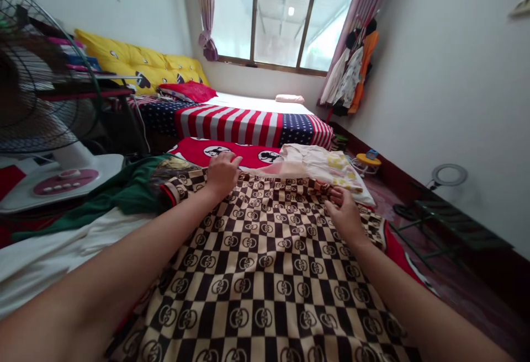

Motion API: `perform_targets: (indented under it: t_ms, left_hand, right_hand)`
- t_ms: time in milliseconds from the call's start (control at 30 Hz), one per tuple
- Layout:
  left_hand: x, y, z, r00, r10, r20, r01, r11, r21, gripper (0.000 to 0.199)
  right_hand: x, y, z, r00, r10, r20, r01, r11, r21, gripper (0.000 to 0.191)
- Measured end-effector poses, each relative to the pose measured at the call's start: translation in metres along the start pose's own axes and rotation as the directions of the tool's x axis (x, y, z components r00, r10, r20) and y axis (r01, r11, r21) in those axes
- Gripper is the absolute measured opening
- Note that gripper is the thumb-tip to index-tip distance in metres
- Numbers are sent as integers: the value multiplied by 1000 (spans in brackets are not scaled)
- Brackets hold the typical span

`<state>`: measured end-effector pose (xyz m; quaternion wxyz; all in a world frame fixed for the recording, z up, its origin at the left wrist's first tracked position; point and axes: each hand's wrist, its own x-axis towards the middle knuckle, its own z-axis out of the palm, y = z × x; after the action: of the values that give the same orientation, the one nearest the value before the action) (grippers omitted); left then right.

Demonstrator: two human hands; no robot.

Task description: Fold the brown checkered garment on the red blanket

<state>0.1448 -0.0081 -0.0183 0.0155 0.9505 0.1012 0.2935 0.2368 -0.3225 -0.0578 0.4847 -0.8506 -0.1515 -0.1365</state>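
Observation:
A brown and beige checkered garment (265, 257) with a round logo print lies spread out in front of me, its short sleeves out to both sides. My left hand (224, 174) rests at its far edge, left of the neckline, fingers bent and slightly apart, with no cloth visibly gripped. Near the right shoulder, my right hand (344, 213) has its fingers curled at the fabric edge, thumb apart from them. A white garment with yellow print (327, 166) lies just beyond. At the left are a green garment (111, 185) and white cloth (95, 240).
A fan (66, 169) stands close on the left. Red printed cloth (244, 152) lies under the garments. Farther back is a bed with a striped, starred cover (232, 122). On the right are a dark green stool (459, 221), a ring light (449, 175) and a yellow stool (368, 160).

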Motion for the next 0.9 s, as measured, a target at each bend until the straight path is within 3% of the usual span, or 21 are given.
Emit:
perform_targets:
  t_ms: [67, 133, 200, 233, 300, 367, 433, 467, 533, 600, 633, 667, 700, 733, 800, 833, 867, 900]
  left_hand:
    - [-19, 20, -4, 982, 178, 62, -169, 977, -133, 40]
    - [-40, 32, -3, 905, 375, 199, -324, 913, -248, 50]
    - [-57, 34, 3, 826, 442, 349, -368, 893, -258, 61]
    - [-63, 32, 7, 812, 425, 401, -361, 905, -226, 64]
    - [-68, 27, 9, 817, 354, 456, -331, 934, -133, 62]
    - [-69, 27, 3, 845, 269, 463, -287, 957, -34, 56]
    - [-74, 34, -9, 867, 216, 448, -241, 971, -2, 54]
    - [-79, 38, -15, 861, 248, 445, -255, 966, -46, 54]
    - [-94, 43, -25, 802, 393, 449, -338, 920, -200, 55]
    - [-111, 40, -29, 750, 453, 482, -361, 891, -276, 55]
    - [-119, 36, -30, 753, 420, 506, -337, 907, -252, 55]
    - [-125, 32, -31, 774, 356, 523, -298, 934, -196, 54]
    - [-131, 28, -33, 802, 291, 522, -260, 956, -133, 53]
    - [-136, 25, -37, 827, 248, 504, -237, 968, -88, 52]
    - [-148, 25, -53, 855, 252, 453, -237, 967, -91, 50]
    - [-156, 27, -64, 856, 278, 436, -242, 960, -138, 50]
    - [-167, 29, -76, 848, 312, 429, -246, 948, -204, 52]
    - [-181, 31, -89, 832, 350, 431, -249, 929, -274, 55]
  right_hand:
    - [-29, -14, 0, 953, -245, 175, 266, 958, -107, 45]
    - [-54, -21, -2, 822, -390, 415, 496, 848, -187, 51]
    - [-68, -15, -7, 727, -351, 590, 587, 763, -270, 58]
    - [-71, -8, -11, 718, -294, 630, 596, 728, -339, 60]
    - [-72, 7, -22, 771, -168, 614, 548, 666, -506, 60]
    - [-73, 15, -33, 855, -81, 512, 450, 608, -654, 63]
    - [-82, 10, -41, 894, -97, 437, 409, 575, -709, 62]
    - [-90, 3, -45, 885, -146, 442, 439, 577, -688, 60]
    - [-112, -13, -50, 801, -275, 532, 576, 598, -558, 57]
    - [-135, -21, -56, 664, -347, 662, 697, 608, -380, 58]
    - [-144, -21, -59, 619, -343, 707, 717, 613, -331, 59]
    - [-151, -18, -63, 610, -317, 727, 714, 618, -330, 60]
    - [-158, -13, -67, 646, -276, 712, 685, 622, -379, 60]
    - [-163, -8, -73, 712, -234, 662, 632, 623, -460, 59]
    - [-173, -2, -86, 828, -195, 526, 520, 618, -590, 57]
    - [-180, -2, -95, 845, -210, 491, 504, 621, -601, 57]
    - [-187, -3, -104, 833, -240, 498, 524, 630, -573, 57]
    - [-196, -5, -114, 791, -270, 550, 574, 641, -510, 58]
